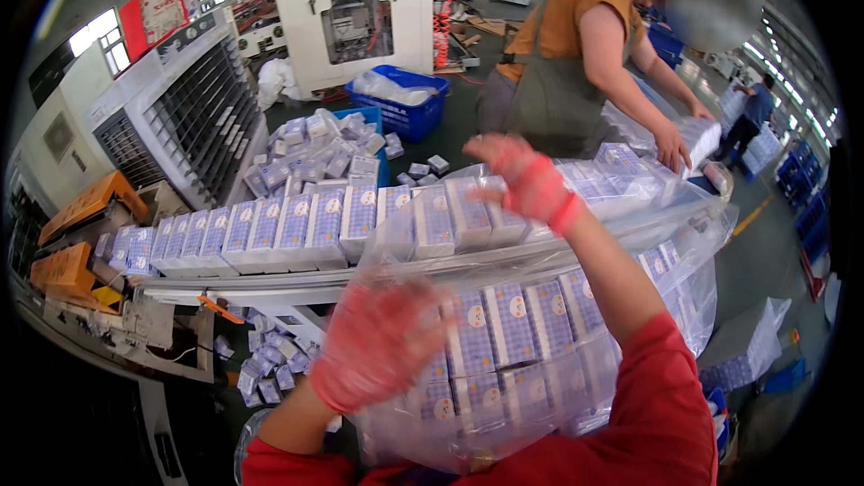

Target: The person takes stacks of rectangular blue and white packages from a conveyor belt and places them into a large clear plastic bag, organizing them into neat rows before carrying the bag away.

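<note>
My left hand (380, 342), in a red glove, is smeared by motion over the left edge of a large clear plastic bag (531, 391); its fingers do not show clearly. Stacked rows of blue-checked tissue packs (470, 328) stand inside the bag. My right hand (533, 182), also red-gloved, reaches over the conveyor with its fingers apart and nothing visible in them. Below it a long row of the same upright packs (292, 227) lines the conveyor (243, 286). The film of the bag spreads across part of that row.
Across the conveyor, a co-worker (589, 54) handles packs and clear film at the right. Loose packs (315, 148) heap up behind the row, and more lie on the floor (268, 364) below. A blue crate (423, 112) and a large vented unit (193, 117) stand beyond.
</note>
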### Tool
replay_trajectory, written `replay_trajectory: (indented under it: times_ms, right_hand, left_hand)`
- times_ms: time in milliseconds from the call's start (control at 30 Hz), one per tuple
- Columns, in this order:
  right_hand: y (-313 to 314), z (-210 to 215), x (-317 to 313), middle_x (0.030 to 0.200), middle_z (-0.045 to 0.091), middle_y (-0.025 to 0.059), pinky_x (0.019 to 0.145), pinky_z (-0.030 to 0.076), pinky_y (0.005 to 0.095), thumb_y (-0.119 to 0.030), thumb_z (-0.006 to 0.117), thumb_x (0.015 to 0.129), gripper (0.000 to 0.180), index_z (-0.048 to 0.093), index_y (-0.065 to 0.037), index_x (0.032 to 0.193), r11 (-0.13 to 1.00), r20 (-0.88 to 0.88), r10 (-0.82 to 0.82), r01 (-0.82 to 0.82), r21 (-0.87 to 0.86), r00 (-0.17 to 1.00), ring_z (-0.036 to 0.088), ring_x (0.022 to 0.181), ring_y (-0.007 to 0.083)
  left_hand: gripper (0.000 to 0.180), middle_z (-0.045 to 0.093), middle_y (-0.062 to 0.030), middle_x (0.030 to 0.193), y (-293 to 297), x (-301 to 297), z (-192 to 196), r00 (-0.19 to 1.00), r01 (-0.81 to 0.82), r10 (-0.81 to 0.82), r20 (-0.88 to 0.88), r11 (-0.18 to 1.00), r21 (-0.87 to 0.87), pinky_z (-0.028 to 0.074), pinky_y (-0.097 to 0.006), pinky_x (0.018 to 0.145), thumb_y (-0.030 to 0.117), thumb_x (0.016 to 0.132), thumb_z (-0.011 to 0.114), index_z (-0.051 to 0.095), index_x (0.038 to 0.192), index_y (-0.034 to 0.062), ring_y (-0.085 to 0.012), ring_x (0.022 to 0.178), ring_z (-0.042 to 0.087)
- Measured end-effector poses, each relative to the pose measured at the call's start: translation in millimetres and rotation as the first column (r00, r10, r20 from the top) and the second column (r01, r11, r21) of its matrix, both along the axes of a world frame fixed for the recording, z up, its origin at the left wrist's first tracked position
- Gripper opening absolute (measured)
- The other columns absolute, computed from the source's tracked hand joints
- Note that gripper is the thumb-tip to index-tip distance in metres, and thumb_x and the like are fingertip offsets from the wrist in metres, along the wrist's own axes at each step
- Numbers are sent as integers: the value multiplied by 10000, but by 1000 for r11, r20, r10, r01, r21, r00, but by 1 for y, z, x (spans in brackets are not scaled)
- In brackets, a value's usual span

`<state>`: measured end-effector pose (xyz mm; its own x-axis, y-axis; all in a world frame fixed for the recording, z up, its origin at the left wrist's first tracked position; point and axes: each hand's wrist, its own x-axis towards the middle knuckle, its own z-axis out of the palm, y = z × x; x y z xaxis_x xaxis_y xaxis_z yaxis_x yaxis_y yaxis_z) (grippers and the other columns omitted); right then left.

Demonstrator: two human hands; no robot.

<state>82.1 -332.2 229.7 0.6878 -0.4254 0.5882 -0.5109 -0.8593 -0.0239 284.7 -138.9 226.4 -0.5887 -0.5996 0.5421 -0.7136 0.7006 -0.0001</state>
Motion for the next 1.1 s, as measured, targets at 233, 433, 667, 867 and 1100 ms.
replay_trajectory:
  times_ms: [233,433,667,867,1100]
  right_hand:
    - [-60,-56,-46,870,584,109,723,429,307,-154,546,663,277,607,-80,922,876,-974,207,425,228,96,540,820,260]
    - [7,-81,-8,920,556,126,794,400,361,-328,590,674,437,515,-67,1017,858,-706,-38,385,340,707,525,895,298]
    - [-15,-132,11,1209,346,212,968,251,365,-364,592,664,667,360,-3,1174,951,-270,-282,305,48,921,328,1135,321]
    - [-67,-131,-24,1215,359,237,947,283,328,-594,607,579,951,314,72,1191,679,13,-491,373,632,871,343,1142,324]
    - [-93,-121,-28,1176,407,235,906,330,318,-671,561,548,1018,328,103,1167,372,-408,-571,668,644,712,391,1117,297]
  left_hand:
    - [410,490,-98,1108,-92,119,-80,781,-484,558,-281,824,294,336,-364,874,228,740,535,456,1137,167,-282,998,464]
    - [606,236,-61,1320,-102,100,-104,713,-701,675,192,678,220,156,-562,920,442,687,562,356,1230,268,-310,1191,253]
    - [571,365,-76,1249,-141,84,-119,747,-662,636,195,737,132,200,-552,909,532,735,441,361,1230,259,-296,1161,318]
    - [515,414,-109,1194,-128,83,-111,793,-609,608,38,792,38,235,-460,941,448,752,482,438,1162,139,-285,1114,374]
    - [744,406,-196,1186,-117,174,-114,230,-852,973,-13,208,481,274,-359,945,532,674,532,410,1152,-26,-295,1111,385]
